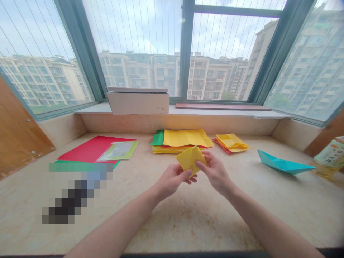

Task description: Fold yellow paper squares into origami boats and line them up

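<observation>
A folded piece of yellow paper (190, 158), roughly diamond-shaped, is held up above the counter between both hands. My left hand (177, 176) pinches its lower left side, thumb in front and fingers behind. On the right side, my right hand (212, 165) grips it with the thumb pressed on the front face. Just behind the hands lies a stack of yellow, green and red paper (185, 138). A smaller pile of folded yellow and red paper (232, 142) sits to its right.
A turquoise paper boat (286, 165) stands at right, near a clear bottle (331, 154). At left lie red sheets (94, 148) under a flat plastic packet (119, 150), with a pixelated area (72, 197) in front. A white box (138, 102) rests on the windowsill.
</observation>
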Demonstrator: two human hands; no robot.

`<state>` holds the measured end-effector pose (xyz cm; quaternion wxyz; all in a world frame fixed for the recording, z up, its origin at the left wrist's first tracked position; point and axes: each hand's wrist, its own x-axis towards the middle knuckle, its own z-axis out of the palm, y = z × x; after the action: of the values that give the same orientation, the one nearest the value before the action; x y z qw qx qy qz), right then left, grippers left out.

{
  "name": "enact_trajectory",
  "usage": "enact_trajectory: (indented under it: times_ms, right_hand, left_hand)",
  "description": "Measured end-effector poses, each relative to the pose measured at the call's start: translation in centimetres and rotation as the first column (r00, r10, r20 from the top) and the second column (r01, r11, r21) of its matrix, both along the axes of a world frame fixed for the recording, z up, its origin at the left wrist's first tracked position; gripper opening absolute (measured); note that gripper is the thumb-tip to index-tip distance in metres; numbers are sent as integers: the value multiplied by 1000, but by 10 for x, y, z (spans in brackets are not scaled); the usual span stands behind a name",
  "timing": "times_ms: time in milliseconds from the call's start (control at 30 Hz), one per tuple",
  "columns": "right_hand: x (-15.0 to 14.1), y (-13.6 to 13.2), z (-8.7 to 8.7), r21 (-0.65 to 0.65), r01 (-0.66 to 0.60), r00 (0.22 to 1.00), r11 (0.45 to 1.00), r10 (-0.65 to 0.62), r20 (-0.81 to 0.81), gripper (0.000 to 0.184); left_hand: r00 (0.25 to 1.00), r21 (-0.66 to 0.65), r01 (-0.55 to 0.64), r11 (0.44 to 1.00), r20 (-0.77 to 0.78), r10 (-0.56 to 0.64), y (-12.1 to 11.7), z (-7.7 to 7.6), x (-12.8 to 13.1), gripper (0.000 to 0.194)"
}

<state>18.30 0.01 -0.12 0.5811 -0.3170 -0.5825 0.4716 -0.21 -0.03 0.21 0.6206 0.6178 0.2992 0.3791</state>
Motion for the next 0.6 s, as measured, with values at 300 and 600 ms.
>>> enact_trajectory:
  times_ms: [300, 600]
  right_hand:
    - [3, -4, 11, -17, -130, 978, 991, 131, 162, 30]
    - [0, -5, 9, -50, -16, 976, 999, 27, 216, 33]
  left_hand:
    - [998, 43, -24, 999, -52, 26, -2, 2, 1, 47]
    - [1000, 23, -6, 1000, -22, 7, -5, 0, 3, 45]
